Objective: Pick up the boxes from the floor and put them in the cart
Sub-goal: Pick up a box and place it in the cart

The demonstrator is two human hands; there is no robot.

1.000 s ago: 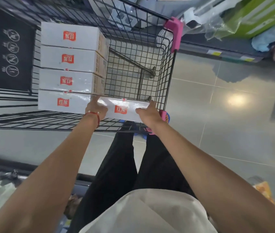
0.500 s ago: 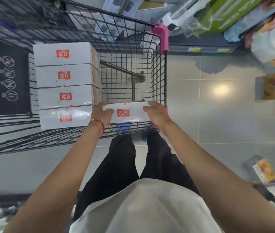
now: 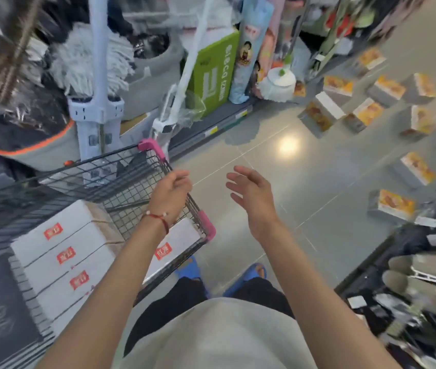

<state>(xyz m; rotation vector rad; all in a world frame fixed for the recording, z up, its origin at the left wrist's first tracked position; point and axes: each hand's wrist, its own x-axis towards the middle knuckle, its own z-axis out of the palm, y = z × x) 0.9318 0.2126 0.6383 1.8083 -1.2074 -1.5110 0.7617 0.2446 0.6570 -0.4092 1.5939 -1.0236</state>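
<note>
Left hand (image 3: 170,193): empty, with fingers loosely bent and parted. It hovers above the right-hand wire rim of the cart (image 3: 91,163) and touches nothing. A red string bracelet (image 3: 158,218) circles the wrist.
Right hand (image 3: 251,194): empty, with relaxed fingers spread apart and the palm turned left. It hangs over bare floor tiles (image 3: 304,161) just right of the cart.
Stacked white boxes (image 3: 62,251): red-labelled, lying flat side by side in the near left part of the cart, left of the left forearm and well below the hand.
Single white box (image 3: 176,241): lies in the cart's near right corner under the left wrist, against the pink corner cap (image 3: 208,229), clear of the fingers.
Orange-printed boxes (image 3: 366,115): scattered over the floor at far right, well apart from both hands. The nearest one (image 3: 392,205) lies right of the right hand.
Far side: mops (image 3: 89,62) and a green carton (image 3: 214,73) stand behind the cart.
Feet: blue slippers (image 3: 248,275) stand on the tiles beside the cart's near right corner.
</note>
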